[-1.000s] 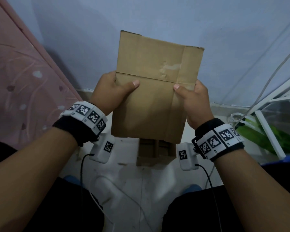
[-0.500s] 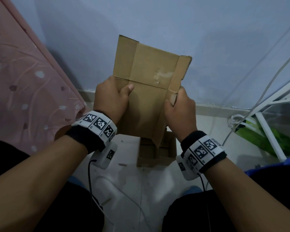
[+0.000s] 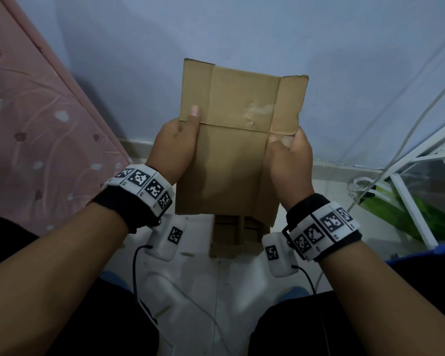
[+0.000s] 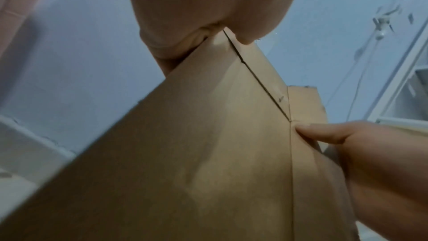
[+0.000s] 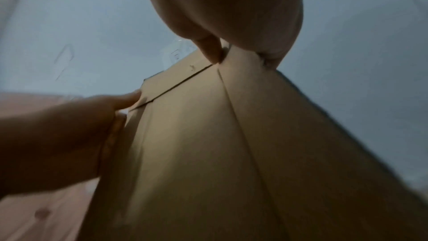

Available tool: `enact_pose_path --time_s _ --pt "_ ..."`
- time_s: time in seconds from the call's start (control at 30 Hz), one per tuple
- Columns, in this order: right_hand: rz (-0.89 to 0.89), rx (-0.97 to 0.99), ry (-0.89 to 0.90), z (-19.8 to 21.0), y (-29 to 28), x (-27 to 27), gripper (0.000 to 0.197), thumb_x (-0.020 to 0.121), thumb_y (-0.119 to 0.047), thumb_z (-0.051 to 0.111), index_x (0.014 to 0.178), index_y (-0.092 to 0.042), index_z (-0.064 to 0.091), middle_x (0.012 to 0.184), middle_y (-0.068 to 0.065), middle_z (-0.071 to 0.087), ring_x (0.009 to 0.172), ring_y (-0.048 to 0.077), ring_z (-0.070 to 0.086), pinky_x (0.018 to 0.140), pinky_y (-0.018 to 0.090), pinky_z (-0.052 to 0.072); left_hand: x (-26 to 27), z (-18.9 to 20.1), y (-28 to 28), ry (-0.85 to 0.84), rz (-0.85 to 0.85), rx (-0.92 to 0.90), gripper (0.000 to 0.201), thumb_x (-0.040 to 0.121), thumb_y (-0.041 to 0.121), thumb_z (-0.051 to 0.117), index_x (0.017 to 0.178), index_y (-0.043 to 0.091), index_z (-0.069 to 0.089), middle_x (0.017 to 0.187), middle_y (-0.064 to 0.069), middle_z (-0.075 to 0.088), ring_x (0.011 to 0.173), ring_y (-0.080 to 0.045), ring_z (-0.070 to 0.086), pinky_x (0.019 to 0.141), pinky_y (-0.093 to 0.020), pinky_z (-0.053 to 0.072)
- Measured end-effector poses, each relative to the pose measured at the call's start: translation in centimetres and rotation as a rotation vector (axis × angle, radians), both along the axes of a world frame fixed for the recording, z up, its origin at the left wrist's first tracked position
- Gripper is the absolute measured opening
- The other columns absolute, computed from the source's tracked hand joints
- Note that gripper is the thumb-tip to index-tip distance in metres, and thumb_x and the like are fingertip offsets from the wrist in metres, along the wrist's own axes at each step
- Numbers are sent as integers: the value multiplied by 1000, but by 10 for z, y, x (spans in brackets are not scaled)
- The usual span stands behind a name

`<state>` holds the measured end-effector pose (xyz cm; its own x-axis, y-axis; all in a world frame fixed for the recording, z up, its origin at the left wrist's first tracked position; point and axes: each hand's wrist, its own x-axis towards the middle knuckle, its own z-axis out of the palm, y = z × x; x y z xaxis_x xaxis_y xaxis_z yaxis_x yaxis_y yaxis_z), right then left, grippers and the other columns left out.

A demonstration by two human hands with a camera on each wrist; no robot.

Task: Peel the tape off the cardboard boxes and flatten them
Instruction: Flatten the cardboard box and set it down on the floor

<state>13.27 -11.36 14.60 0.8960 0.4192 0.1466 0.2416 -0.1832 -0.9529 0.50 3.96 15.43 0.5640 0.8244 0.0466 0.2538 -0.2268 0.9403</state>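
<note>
Both hands, the left hand (image 3: pixel 175 147) and right hand (image 3: pixel 290 160), grasp the flattened brown cardboard box (image 3: pixel 231 150) at mid-frame by its side edges; it looks light, stiff along panels, bending readily at creases.

Both forearms reach forward and upward from the lower corners of the head view, each wrist wrapped in a black band with white marker tiles. The left hand (image 3: pixel 174 147) grips the left edge of a box (image 3: pixel 231 163), thumb laid flat up its face, fingers behind. The right hand (image 3: pixel 290 163) clasps the right edge, thumb bent and pressing at a fold, fingers curled behind.
</note>
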Motion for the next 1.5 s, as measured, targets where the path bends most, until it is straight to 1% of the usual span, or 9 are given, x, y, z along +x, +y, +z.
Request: enact_pose_path --time_s 0.23,0.47,0.6,0.7,0.93,1.07,1.17,1.4,1.5 --pt "-86 120 177 9 3 -1 44 108 -41 42 69 -25 27 66 -4 28 62 13 30 64 31 29 -1 4 -3 -16 114 -88 52 103 61 29 85 17 50 80 -12 50 69 -19 47 60 -30 37" --pt "-35 143 285 19 1 -14 91 89 -72 39 110 16 54 103 39 60 87 51 59 90 62 56 -4 11 -8 -48 129 -250 62 99 70 29 85 18 59 82 3 62 76 -12 58 71 -23 45" --pt "26 138 355 22 0 -18 79 104 -63 34 112 9 66 102 22 75 95 36 73 94 56 57 -7 9 -8 -159 34 -411 86 74 94 38 110 26 73 112 3 75 108 -18 69 103 -47 49" --pt "36 123 350 21 -1 -17 80 105 -62 32 113 10 65 106 23 73 97 36 72 94 53 57 -8 16 -18 -283 -97 -460 74 93 78 26 130 27 66 119 -1 74 113 -20 70 104 -46 50" --pt "23 162 325 21 -2 -18 92 91 -76 35 111 11 61 107 26 71 99 39 70 95 57 56 -7 7 -5 -147 -64 -368 83 79 91 34 109 26 75 107 0 77 105 -19 72 101 -46 51" --pt "65 294 210 24 -7 -17 52 97 -47 53 107 3 66 100 19 73 94 28 71 94 54 57 -7 11 -1 -140 51 -107 69 99 64 40 92 5 75 87 -1 75 79 -7 70 79 -24 57" --pt "73 301 97 24 -6 -16 15 92 -19 68 107 -17 67 102 -3 74 98 15 71 96 42 59 -9 14 14 -263 22 -45 30 99 46 59 99 20 74 99 5 77 91 -5 73 84 -26 59" --pt "-84 274 97 6 -5 -3 16 83 -11 78 99 -13 78 96 2 79 94 22 75 91 48 61 -7 14 3 -350 -127 -38 19 90 12 74 109 15 72 99 12 76 94 -7 74 78 -21 57" --pt "-23 309 202 4 -5 2 24 85 3 73 103 -11 79 102 7 79 99 27 75 93 48 61 -7 3 18 -392 -63 -447 24 99 12 58 121 14 65 117 -2 73 112 -23 69 81 -37 60"
